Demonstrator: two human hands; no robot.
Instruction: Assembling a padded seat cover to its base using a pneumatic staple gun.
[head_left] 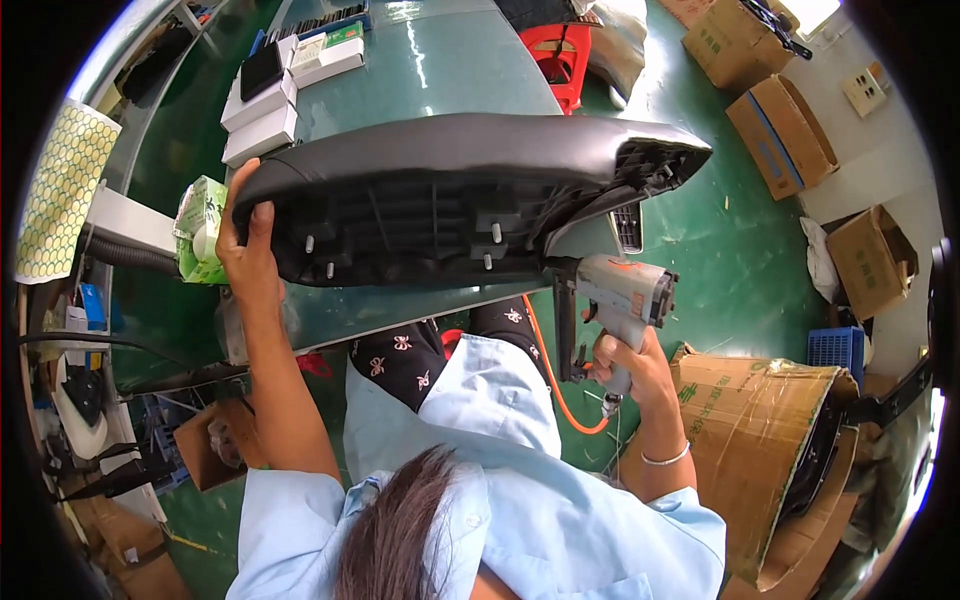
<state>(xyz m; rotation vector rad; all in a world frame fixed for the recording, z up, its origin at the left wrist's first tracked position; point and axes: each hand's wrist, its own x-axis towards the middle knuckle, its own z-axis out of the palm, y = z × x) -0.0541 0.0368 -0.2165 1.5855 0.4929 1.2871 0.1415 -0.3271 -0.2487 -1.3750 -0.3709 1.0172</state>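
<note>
A long black padded seat (440, 150) stands tilted on its edge on the table, its ribbed plastic underside with several metal studs facing me. My left hand (248, 238) grips the seat's left end, thumb on the underside edge and fingers behind. In my right hand (637, 368) is a grey pneumatic staple gun (618, 292), fingers wrapped round its handle. Its nose meets the seat's lower edge near the right part of the underside; whether it touches I cannot tell. An orange air hose (560, 402) runs from the handle's base toward the table.
The green table (420, 70) carries white boxes (262, 115) with a black phone-like device at the back left. A green tissue pack (203, 225) is left of the seat. Cardboard boxes (755, 430) stand at the right, a red stool (560, 60) beyond the table, a blue crate (836, 350) farther right.
</note>
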